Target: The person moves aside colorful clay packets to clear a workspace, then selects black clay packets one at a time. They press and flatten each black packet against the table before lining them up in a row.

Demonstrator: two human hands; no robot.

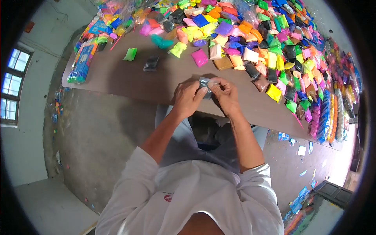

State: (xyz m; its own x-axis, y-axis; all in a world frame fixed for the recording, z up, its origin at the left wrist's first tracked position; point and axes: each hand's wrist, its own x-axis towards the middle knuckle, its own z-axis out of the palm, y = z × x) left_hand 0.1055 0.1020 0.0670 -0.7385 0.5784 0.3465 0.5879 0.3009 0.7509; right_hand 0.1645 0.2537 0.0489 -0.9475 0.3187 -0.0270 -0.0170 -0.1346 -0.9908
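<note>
Both hands meet over the table's near edge, pinching a small black packet (204, 83) in clear wrap. My left hand (188, 98) grips its left side, thumb on top. On its right side, the thumb and fingers of my right hand (226, 94) are closed. Beyond the hands lie a magenta packet (199, 57) and a brown packet (223, 63). To the left, a dark packet (151, 63) and a green packet (130, 54) rest on the brown table (113, 74).
A large heap of colourful packets (270, 47) covers the table's back and right. Long bagged rows (324, 117) stand at the right end, with a bagged bundle (82, 62) at the left end. Scraps (301, 150) litter the floor at right.
</note>
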